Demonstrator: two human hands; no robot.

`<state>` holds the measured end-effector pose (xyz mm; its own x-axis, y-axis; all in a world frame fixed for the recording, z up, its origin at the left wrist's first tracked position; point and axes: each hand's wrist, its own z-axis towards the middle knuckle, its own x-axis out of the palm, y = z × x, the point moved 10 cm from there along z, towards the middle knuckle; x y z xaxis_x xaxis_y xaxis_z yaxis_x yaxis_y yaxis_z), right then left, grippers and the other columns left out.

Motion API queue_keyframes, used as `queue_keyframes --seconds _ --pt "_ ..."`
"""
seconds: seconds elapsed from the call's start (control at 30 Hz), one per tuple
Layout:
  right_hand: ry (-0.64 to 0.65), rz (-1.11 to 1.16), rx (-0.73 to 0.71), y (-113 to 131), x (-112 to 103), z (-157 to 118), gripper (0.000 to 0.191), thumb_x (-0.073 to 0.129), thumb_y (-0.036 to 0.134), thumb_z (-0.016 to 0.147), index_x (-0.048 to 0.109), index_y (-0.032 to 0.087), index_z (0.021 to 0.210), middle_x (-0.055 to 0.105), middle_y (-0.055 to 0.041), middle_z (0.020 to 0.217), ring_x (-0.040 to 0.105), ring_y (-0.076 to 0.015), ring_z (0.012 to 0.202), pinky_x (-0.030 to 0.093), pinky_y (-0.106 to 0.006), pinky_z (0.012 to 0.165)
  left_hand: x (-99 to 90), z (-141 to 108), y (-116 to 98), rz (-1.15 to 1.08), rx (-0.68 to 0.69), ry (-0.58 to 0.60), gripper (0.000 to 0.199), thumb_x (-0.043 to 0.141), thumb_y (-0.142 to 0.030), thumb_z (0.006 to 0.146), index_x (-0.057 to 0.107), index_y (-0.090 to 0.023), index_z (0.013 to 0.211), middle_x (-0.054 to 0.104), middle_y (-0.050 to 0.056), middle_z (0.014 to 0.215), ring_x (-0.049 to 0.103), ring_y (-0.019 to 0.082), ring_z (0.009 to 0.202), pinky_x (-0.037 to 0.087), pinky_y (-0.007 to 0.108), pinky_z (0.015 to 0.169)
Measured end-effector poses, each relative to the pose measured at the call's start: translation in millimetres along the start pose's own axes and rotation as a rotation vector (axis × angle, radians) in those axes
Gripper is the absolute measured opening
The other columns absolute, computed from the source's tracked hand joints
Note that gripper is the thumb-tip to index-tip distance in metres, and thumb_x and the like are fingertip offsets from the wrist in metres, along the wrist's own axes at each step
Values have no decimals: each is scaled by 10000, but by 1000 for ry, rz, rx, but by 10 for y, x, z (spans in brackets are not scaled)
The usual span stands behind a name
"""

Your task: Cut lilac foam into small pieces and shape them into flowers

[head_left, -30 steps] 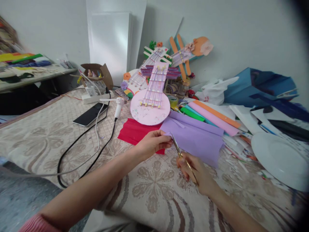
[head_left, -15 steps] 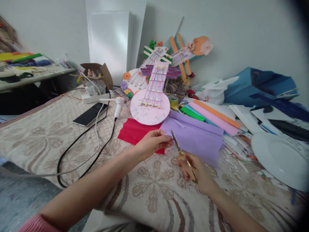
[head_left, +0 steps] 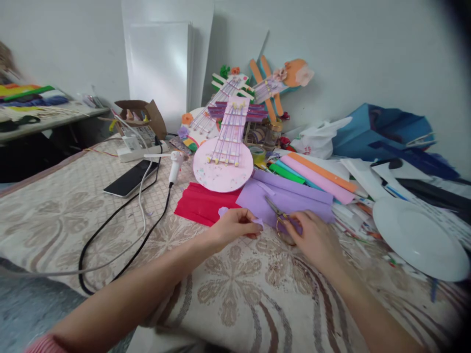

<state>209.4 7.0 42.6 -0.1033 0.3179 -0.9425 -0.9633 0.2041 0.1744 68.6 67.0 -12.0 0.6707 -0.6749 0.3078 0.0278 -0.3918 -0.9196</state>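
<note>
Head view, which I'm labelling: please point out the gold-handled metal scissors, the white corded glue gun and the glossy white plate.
Gold-handled metal scissors (head_left: 282, 215), head view: near the pivot.
White corded glue gun (head_left: 175, 168), head view: on the handle.
Glossy white plate (head_left: 417, 238), head view: bare middle.

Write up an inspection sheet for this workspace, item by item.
Surface: patterned cloth, small scraps on it.
Job's things: scissors at the lilac sheet; red sheet alongside.
Clutter: plate among paper offcuts, right side.
Hands: left hand pinches a lilac piece; right hand at the scissors' handles, grip unclear.
Cables: black cable from the white tool; white cable nearby.
Surroundings: boards against the wall.
</note>
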Motion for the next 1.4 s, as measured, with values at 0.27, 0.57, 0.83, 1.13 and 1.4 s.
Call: queue_keyframes --seconds 0.27,0.57,0.83,1.13,1.4 --pt "330 911 31 467 152 -159 183 484 327 843 585 197 922 599 -17 776 538 -134 632 408 -225 508 167 -40 -11 85 26 142 217 720 -234 595 550 -117 661 585 -14 573 529 67 527 404 202 548" --pt "446 1031 41 554 262 -206 104 499 274 822 522 183 777 499 30 661 466 -97 561 370 -208 501 230 -45 86 137 -2 230 211 716 -259 601 577 -124 686 599 -4 600 548 81 556 418 215 565" --pt "174 833 36 466 108 -174 96 466 249 834 522 190 782 532 6 684 494 -126 602 390 -230 541 109 1 22 93 35 75 275 671 -347 662 537 -125 753 596 17 657 548 87 568 447 231 574" --pt "131 809 47 534 98 -217 90 467 241 833 507 191 770 566 -9 714 505 -129 581 392 -234 523 109 -3 10 91 58 66 275 718 -255 594 543 -114 752 588 15 676 543 89 575 443 233 565" --pt "227 1062 149 435 299 -205 80 470 263 841 483 187 822 555 -3 709 513 -121 583 426 -239 554 28 -4 -14 59 39 13 241 667 -155 628 484 -133 783 596 6 653 569 94 567 456 240 572"
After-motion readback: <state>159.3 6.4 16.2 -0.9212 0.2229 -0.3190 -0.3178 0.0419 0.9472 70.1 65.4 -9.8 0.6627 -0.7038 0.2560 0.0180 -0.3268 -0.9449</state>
